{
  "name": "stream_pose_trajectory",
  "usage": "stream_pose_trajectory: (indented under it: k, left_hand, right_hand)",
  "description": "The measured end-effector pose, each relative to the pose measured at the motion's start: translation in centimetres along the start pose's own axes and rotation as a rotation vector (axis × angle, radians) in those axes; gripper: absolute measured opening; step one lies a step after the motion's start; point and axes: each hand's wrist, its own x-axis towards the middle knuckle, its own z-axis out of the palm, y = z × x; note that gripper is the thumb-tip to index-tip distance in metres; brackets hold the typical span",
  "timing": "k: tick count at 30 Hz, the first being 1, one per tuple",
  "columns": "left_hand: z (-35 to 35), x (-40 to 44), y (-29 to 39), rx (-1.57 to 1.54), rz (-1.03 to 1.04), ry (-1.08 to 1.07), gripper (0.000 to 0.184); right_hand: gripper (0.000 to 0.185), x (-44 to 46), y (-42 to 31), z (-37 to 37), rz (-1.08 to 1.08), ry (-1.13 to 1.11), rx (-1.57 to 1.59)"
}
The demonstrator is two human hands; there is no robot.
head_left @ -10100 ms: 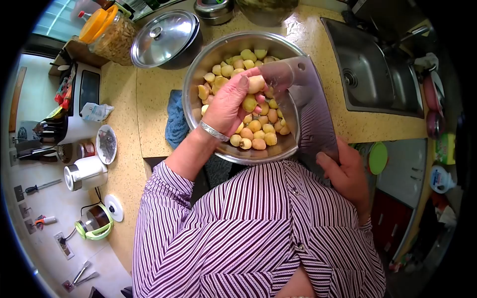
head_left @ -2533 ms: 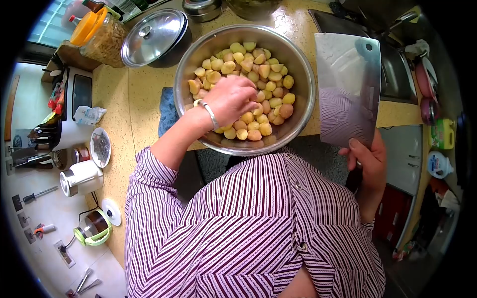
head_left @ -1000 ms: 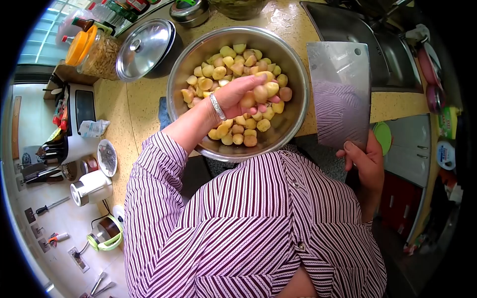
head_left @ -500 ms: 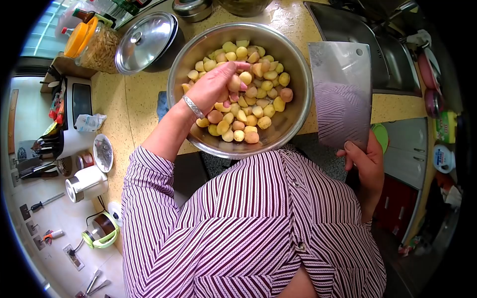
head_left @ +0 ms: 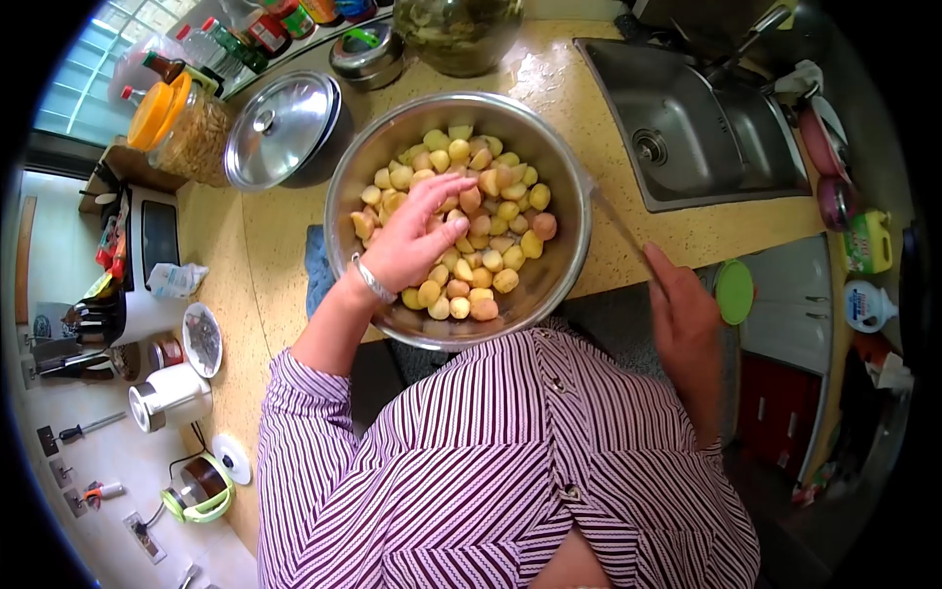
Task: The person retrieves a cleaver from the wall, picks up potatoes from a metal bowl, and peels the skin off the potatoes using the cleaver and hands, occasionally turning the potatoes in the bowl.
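A wide steel bowl (head_left: 564,270) holds many peeled, yellowish potato pieces (head_left: 481,260). Over the left part of this bowl is my left hand (head_left: 417,236), a silver bracelet at its wrist, fingers apart with nothing held in them. My right hand (head_left: 682,304), right of the bowl, is closed around a cleaver (head_left: 620,221). The blade is seen nearly edge-on, and its far end is at the bowl's right rim; whether they touch is unclear. The handle is hidden in the hand.
A lidded pot (head_left: 285,128) and a jar with an orange lid (head_left: 191,133) stand at the back left. The double sink (head_left: 677,128) is at the back right. A blue cloth (head_left: 319,265) lies left of the bowl. Bottles (head_left: 260,29) line the back.
My left hand has opened and no longer holds potato pieces. The cleaver has turned from flat-on to edge-on and moved left towards the bowl with my right hand.
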Motion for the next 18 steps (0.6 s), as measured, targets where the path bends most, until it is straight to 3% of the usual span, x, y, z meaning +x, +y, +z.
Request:
stream_pose_trajectory:
  k: [3,5,9,12,14,15,17,18]
  left_hand:
    - [0.1,-0.5,1.0,-0.008,-0.019,0.001,0.048]
    - [0.1,-0.9,2.5,-0.050,-0.049,-0.006,0.048]
    - [0.2,-1.8,3.4,-0.076,-0.080,-0.007,0.047]
    - [0.8,-2.5,3.7,-0.135,-0.106,0.046,0.042]
    - [1.1,-2.8,3.6,-0.189,-0.137,0.046,0.041]
    - [1.1,-2.8,3.4,-0.196,-0.126,0.036,0.041]
    - [0.9,-2.9,3.0,-0.315,-0.138,0.022,0.032]
    - [0.7,-2.8,3.0,-0.372,-0.152,-0.003,0.028]
  right_hand:
    - [0.052,-0.1,0.9,-0.1,-0.065,-0.026,-0.166]
    - [0.057,-0.1,1.3,-0.2,-0.146,0.077,-0.236]
    - [0.055,-0.1,1.9,-0.3,-0.139,0.149,-0.263]
    - [0.045,-0.9,2.7,-0.4,0.030,0.227,-0.107]
    - [0.033,-2.0,3.8,-0.6,0.579,0.205,0.397]
    - [0.033,-2.2,3.9,-1.1,0.580,0.231,0.384]
    - [0.028,-2.6,4.0,-1.9,0.863,0.307,0.987]
    - [0.028,-2.9,3.9,-2.1,0.860,0.332,0.985]
